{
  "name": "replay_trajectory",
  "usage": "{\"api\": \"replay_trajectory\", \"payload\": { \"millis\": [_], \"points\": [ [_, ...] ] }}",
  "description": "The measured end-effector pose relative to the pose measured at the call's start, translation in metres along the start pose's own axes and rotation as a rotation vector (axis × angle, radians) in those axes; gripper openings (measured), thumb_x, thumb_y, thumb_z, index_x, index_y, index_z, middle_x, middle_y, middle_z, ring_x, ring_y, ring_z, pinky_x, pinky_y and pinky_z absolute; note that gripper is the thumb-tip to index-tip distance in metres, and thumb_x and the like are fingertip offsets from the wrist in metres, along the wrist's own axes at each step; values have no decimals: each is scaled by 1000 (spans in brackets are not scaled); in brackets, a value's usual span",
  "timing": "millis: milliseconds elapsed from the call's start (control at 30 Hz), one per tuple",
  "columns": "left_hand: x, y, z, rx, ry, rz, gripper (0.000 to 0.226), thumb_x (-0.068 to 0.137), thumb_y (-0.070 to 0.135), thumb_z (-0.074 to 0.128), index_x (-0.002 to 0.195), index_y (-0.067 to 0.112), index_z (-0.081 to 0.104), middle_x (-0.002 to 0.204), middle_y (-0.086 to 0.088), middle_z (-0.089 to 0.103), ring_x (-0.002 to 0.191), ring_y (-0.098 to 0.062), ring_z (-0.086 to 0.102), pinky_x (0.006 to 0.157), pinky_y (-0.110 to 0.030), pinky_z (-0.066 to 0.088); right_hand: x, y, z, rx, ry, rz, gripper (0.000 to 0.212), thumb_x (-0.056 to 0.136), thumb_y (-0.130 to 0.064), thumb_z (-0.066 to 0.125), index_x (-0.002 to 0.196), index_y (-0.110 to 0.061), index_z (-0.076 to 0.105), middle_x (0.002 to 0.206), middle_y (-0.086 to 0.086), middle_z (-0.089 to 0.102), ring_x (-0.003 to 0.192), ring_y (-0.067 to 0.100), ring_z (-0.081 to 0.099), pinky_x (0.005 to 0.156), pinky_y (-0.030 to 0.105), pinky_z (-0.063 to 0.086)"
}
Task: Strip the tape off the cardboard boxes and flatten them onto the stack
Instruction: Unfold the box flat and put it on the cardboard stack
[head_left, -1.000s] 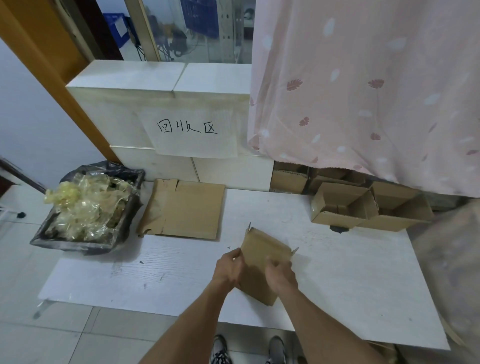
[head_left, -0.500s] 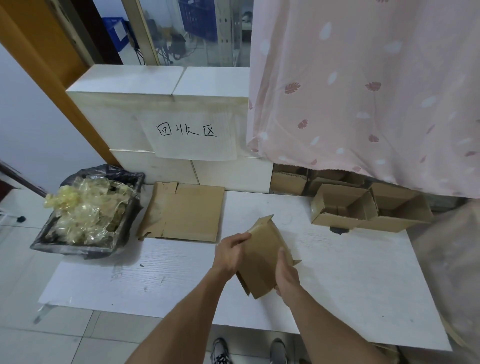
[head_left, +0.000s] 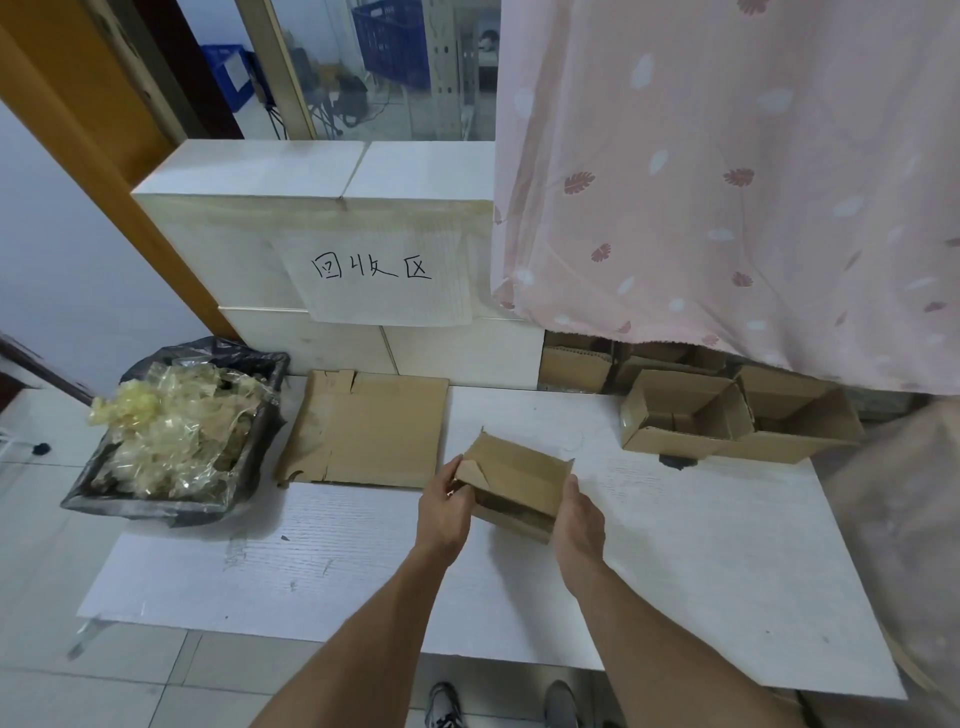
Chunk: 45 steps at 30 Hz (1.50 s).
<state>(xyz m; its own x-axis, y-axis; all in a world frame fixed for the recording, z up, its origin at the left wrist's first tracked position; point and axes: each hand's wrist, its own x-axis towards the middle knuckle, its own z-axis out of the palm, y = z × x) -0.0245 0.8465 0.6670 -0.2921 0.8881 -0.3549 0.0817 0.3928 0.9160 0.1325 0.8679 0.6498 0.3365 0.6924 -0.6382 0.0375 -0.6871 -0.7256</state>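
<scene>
From the head camera, both hands hold a small cardboard box (head_left: 511, 486) just above the white tabletop (head_left: 675, 545), near its middle: the left hand (head_left: 445, 501) grips the box's left end with thumb and fingers curled round it, and the right hand (head_left: 579, 514) clasps the right end. The box looks half-collapsed, not yet flat. Flattened cardboard (head_left: 369, 434) already lies on the stack to the left, and a black bin (head_left: 171, 431) beside it is heaped with stripped tape. Open boxes (head_left: 727, 421) wait at the right, so plenty appears left. A paper sign (head_left: 379, 273) reads "回收区".
</scene>
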Motion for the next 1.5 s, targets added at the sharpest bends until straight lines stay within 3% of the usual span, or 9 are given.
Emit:
{"api": "replay_trajectory", "payload": {
  "millis": [167,367,533,633,867,967,1200,1367,1500],
  "points": [
    [2,2,-4,-1,8,3,48,89,19,70,133,32,60,109,11,66,99,-2,61,75,-7,48,-3,-7,3,143,-20,12,29,99,-33,47,110,-15,67,119,8,64,111,33,57,97,46,44],
    [6,0,-6,62,49,-61,48,91,33,69,137,25,56,128,0,60,114,-20,59,91,-26,49,-8,-6,-2,-2,-112,-68,22,88,-30,65,107,-22,72,108,3,69,99,26,61,92,43,53],
    [12,-4,-6,56,-74,-62,73,76,-9,66,138,25,52,127,-3,61,121,-25,58,89,-34,58,-7,-9,7,-210,-44,-46,62,70,-32,87,123,-19,57,118,2,64,107,28,61,95,43,52],
    [13,-6,-1,161,1,-59,77,74,-7,71,140,26,49,131,1,57,121,-23,57,95,-41,55,-8,-7,14,-342,17,-94,74,65,-34,89,127,-17,51,118,3,60,105,30,62,90,42,53],
    [10,-2,0,448,163,12,57,81,21,70,131,34,46,125,7,61,105,-22,63,90,-41,54,-10,-7,23,-353,-4,-184,81,70,-26,84,136,-23,38,127,4,57,112,29,59,96,44,52],
    [8,6,-3,427,155,24,72,79,29,69,143,33,37,123,8,65,107,-21,64,93,-40,52,-12,-11,22,-330,0,-204,81,72,-27,82,138,-26,36,126,4,60,110,30,61,95,41,53],
    [6,10,-16,357,133,142,61,87,18,52,138,49,37,116,7,69,98,-11,65,89,-37,54,-11,-18,12,-229,32,-201,45,100,-45,46,141,-30,37,107,3,57,101,28,55,90,43,50],
    [6,-2,-17,260,117,75,63,97,2,37,151,33,33,144,2,52,130,-22,49,112,-44,39,-11,-8,14,-273,8,-292,38,105,-22,37,139,-28,49,132,5,58,119,30,52,99,44,46],
    [-1,-6,-18,148,90,95,63,94,-2,34,144,36,43,136,9,56,125,-13,50,110,-34,40,-14,-4,19,-93,-88,-117,38,105,-26,32,132,-18,58,138,7,55,121,29,51,108,45,40]
  ]
}}
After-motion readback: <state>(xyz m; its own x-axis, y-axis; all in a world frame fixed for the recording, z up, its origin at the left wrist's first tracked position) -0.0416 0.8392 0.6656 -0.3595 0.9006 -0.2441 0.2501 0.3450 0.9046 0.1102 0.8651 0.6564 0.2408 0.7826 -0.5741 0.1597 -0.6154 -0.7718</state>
